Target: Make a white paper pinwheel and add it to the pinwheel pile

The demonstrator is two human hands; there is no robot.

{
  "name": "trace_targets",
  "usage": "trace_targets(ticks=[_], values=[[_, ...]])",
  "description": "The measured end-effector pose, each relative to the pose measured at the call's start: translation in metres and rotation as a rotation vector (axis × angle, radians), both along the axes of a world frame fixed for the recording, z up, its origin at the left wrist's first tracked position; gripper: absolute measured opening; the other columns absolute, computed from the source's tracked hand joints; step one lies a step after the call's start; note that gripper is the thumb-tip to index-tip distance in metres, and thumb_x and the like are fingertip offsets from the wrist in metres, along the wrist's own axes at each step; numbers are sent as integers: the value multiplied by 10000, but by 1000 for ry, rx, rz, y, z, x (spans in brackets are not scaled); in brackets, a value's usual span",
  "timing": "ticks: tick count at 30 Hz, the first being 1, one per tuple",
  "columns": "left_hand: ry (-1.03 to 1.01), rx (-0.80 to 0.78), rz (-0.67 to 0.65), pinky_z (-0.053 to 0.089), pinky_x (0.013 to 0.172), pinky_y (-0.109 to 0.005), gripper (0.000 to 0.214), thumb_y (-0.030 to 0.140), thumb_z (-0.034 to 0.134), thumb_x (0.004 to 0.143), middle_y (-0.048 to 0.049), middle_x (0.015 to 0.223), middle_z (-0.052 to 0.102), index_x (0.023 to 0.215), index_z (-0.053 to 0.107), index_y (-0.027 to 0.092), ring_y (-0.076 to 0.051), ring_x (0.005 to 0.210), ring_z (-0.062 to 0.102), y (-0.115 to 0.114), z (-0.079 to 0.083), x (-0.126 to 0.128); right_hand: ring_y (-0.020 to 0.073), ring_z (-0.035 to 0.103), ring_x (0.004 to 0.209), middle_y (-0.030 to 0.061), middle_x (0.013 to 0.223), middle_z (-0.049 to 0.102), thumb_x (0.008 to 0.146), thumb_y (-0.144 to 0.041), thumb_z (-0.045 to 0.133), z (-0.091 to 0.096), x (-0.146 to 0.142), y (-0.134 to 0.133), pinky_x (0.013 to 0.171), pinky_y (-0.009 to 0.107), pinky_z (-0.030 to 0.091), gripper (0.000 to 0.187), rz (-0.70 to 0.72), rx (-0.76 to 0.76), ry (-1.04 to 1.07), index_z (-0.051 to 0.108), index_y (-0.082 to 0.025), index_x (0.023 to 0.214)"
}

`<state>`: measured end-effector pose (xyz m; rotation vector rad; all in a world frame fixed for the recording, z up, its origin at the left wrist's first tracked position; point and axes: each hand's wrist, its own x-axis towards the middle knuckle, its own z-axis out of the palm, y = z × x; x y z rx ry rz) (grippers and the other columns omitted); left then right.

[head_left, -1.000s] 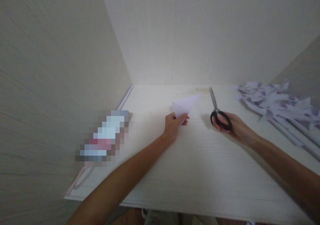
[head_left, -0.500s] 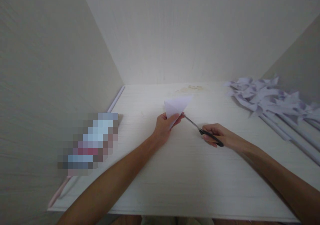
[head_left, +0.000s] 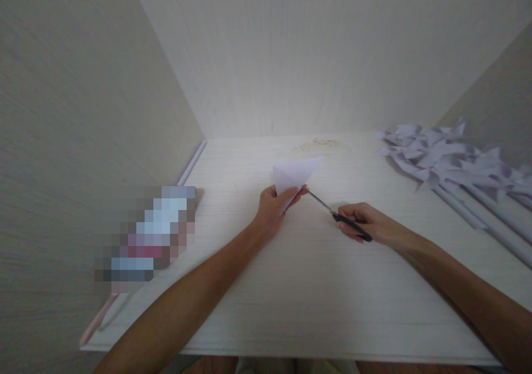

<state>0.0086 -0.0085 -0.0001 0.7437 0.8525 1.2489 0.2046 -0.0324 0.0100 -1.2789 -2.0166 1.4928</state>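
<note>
Head view: our left hand is pinched on the paper, thumb laid across its near face and fingers curled behind. The paper is a pale folded triangle, one corner aimed right and away from us, one left, and the lowest pointing back toward us past the thumb. It is held over the table; we cannot tell whether it touches the surface. Our right hand, right of the paper and nearer us, is curled round the black handles of the scissors. We see the scissors nearly edge-on, so we cannot tell how far the blades are parted. Their tips reach the left fingertips, just beside the paper's lower right side; contact is too small to make out.

The front edge lies nearer us than the paper and well apart from it, and our left forearm crosses it. Beyond the paper, a brown stain lies near the wall. Well right of the paper, the pinwheels lie heaped, their sticks slanting toward us; a stretch of table parts them from the right hand. Well left of the paper, a strip follows the table's side, partly covered by a pixelated thing.
</note>
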Motion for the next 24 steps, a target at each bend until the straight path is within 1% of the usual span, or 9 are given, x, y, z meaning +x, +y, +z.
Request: trace_targets(ticks=[6, 13, 17, 21, 24], values=[[-5, 8, -4, 452, 750, -259, 166, 186, 664, 575, -66, 767, 673, 716, 642, 102, -132, 723, 622, 1, 0, -1, 48, 302, 377, -60, 406, 378, 708, -425, 516, 0, 0, 0, 390, 217, 190, 338, 4, -21, 16, 359, -188, 525], [7, 8, -5, 450, 734, -250, 159, 190, 660, 581, -57, 763, 671, 716, 640, 110, -125, 719, 621, 1, -1, 0, 49, 309, 379, -58, 410, 382, 713, -447, 506, 1, 0, 0, 390, 216, 196, 341, 26, -23, 26, 384, -181, 539], [16, 13, -14, 453, 740, -255, 170, 202, 662, 582, -64, 776, 673, 723, 639, 110, -134, 732, 624, 0, -1, -1, 47, 311, 374, -55, 409, 386, 711, -467, 507, 0, 1, -1, 383, 215, 199, 363, 43, -22, 23, 381, -179, 530], [12, 17, -17, 456, 750, -261, 187, 206, 667, 577, -69, 782, 672, 733, 637, 106, -139, 741, 623, 0, 0, -2, 43, 300, 363, -58, 403, 381, 709, -491, 508, 0, 0, -2, 376, 212, 197, 388, 25, -28, 15, 366, -181, 523], [5, 5, 3, 459, 757, -268, 173, 199, 666, 579, -62, 765, 670, 724, 636, 109, -134, 729, 621, -1, 1, 0, 50, 317, 381, -50, 409, 394, 714, -524, 486, -2, -2, -3, 390, 216, 211, 406, 53, -26, 49, 376, -179, 531]])
